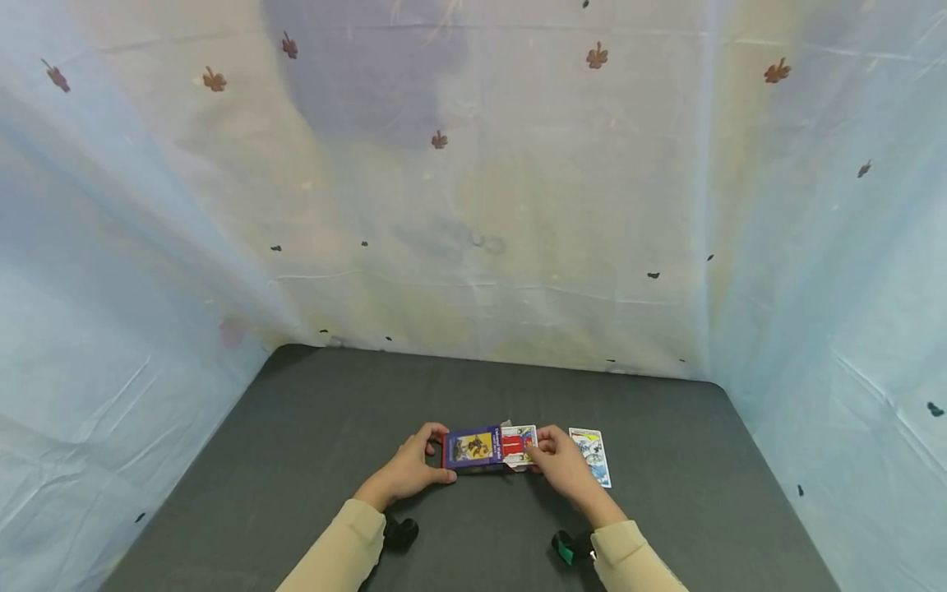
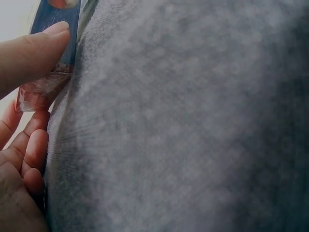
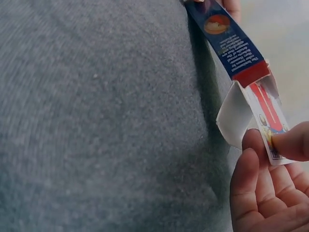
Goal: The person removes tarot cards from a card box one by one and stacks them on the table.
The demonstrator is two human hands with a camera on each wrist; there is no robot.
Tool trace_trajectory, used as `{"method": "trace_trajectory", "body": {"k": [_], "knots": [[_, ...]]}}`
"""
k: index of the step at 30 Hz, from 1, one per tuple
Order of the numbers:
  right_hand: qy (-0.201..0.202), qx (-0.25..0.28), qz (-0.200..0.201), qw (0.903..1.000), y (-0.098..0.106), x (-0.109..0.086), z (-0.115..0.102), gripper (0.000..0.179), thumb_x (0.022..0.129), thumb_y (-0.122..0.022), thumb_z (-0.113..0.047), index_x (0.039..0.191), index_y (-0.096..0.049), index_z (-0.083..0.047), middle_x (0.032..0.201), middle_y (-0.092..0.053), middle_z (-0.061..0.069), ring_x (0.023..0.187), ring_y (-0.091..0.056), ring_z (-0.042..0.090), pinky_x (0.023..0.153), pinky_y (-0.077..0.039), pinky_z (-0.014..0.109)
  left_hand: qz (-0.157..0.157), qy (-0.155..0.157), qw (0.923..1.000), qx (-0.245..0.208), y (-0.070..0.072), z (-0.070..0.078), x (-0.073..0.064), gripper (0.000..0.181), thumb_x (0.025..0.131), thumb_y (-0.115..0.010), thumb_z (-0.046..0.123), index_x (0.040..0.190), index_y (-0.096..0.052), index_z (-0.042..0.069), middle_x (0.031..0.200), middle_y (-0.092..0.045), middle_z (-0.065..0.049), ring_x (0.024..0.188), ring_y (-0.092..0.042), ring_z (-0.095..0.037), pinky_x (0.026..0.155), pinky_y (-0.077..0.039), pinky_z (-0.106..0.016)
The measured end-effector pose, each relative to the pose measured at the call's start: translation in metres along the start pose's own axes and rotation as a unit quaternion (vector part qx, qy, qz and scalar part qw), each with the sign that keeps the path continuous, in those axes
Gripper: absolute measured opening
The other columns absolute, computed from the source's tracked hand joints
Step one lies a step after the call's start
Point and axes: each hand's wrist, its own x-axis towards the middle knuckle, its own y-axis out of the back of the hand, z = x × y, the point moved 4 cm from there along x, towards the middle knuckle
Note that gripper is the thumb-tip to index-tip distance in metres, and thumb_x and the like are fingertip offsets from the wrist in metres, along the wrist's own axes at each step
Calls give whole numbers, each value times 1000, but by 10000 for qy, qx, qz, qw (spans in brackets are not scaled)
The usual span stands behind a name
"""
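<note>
A dark blue card box (image 1: 473, 447) with a yellow picture lies sideways over the dark table, its right end open. My left hand (image 1: 409, 467) grips its closed left end, thumb along the near side; in the left wrist view the thumb (image 2: 36, 58) presses the box's blue side (image 2: 58, 19). From the open end sticks out a playing card (image 1: 520, 444) with a red pattern. My right hand (image 1: 565, 464) pinches that card's outer end between thumb and fingers. In the right wrist view a white flap (image 3: 235, 116) hangs folded out beside the card (image 3: 268, 108).
Another card (image 1: 592, 452) lies face up on the dark table (image 1: 473, 534), just right of my right hand and partly covered by it. A pale curtain (image 1: 473, 247) with leaf prints encloses the table at the back and both sides.
</note>
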Motion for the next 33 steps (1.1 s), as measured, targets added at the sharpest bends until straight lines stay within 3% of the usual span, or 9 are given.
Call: {"method": "trace_trajectory", "body": {"k": [6,11,20,27,33], "knots": [[14,-379,-149,9992,0,-2,3,39,94,-63,-9,128,-48,2,80,-62,7,70,-62,23,61,-50,35,62,-72,10000,24,0,0,-1,74,72,-83,49,131,-44,29,112,-45,-2,100,-41,-21,79,-36,-45],[-4,-489,-296,9984,-1,-1,7,49,94,-63,-12,138,-44,-4,78,-60,7,71,-63,24,63,-50,36,124,-94,9998,110,-1,-1,-1,73,72,-83,50,130,-43,30,113,-46,1,103,-41,-19,81,-36,-45],[115,-355,-322,9988,3,-2,3,42,96,-61,-9,134,-46,-4,80,-59,11,74,-64,26,66,-51,38,128,-203,9997,111,-1,0,-3,71,74,-82,48,130,-43,29,114,-46,0,102,-41,-20,81,-35,-46],[208,-154,-326,9991,18,-4,-1,40,95,-61,-4,132,-44,-1,83,-60,15,75,-66,30,66,-53,38,50,-212,9997,107,-1,0,-2,71,74,-82,48,130,-43,28,113,-45,-1,101,-40,-21,81,-35,-46],[-41,101,-414,9991,30,-7,6,42,95,-60,-5,131,-40,1,90,-62,15,79,-65,26,70,-54,38,50,-143,9998,94,-1,-1,-2,72,73,-83,46,130,-44,27,113,-46,-1,103,-41,-21,82,-36,-47]]}}
